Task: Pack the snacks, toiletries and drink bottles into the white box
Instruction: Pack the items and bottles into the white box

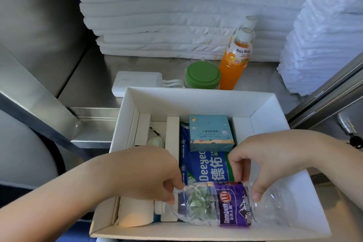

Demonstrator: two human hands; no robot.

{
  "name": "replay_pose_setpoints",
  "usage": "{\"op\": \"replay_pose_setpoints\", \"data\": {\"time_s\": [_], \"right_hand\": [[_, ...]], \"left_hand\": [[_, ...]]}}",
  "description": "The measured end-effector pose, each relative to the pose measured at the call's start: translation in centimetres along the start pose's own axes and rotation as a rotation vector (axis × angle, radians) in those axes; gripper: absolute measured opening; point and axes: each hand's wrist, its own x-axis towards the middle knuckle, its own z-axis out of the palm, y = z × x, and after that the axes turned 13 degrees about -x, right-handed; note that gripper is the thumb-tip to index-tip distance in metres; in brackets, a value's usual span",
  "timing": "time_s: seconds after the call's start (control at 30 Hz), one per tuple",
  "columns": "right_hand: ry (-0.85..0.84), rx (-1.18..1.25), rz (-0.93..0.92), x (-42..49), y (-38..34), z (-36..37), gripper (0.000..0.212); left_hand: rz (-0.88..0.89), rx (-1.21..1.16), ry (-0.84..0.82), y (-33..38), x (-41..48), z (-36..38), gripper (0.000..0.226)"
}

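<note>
A white box (198,96) stands open on a steel counter. Inside lie a blue Deeyeo wipes pack (206,165) and a light-blue care-set carton (211,133) on top of it. A clear water bottle (220,204) with a purple label lies on its side at the box's near end. My left hand (149,173) pinches the bottle near its neck. My right hand (273,159) grips its body by the label. Behind the box stand an orange Mogu Mogu bottle (234,59), a second bottle (249,22) mostly hidden behind it, and a green-lidded container (203,74).
A white power bank (135,82) with a cable lies behind the box's far left corner. Stacked white linens (176,15) fill the back, and a pile of white plastic bags (324,41) sits at the right. White cardboard dividers (172,135) and a small pale item (156,141) sit in the box's left part.
</note>
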Motion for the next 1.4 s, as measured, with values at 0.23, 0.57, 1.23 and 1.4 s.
{"op": "replay_pose_setpoints", "data": {"time_s": [0.23,0.57,1.23,1.4], "right_hand": [[0.443,0.093,-0.015,-1.6,1.3,-3.6,0.029],[1.427,0.016,0.345,0.8,6.1,-8.4,0.055],[1.548,0.023,0.370,3.9,8.1,-6.7,0.073],[1.654,0.043,0.174,2.0,6.6,-5.3,0.075]], "left_hand": [[0.051,-0.004,0.330,0.8,-0.1,-2.3,0.042],[-0.101,0.317,0.696,-1.3,1.8,-5.5,0.066],[-0.036,0.320,0.700,-2.3,2.2,-5.0,0.075],[-0.039,0.323,0.696,-2.3,2.1,-4.9,0.074]]}}
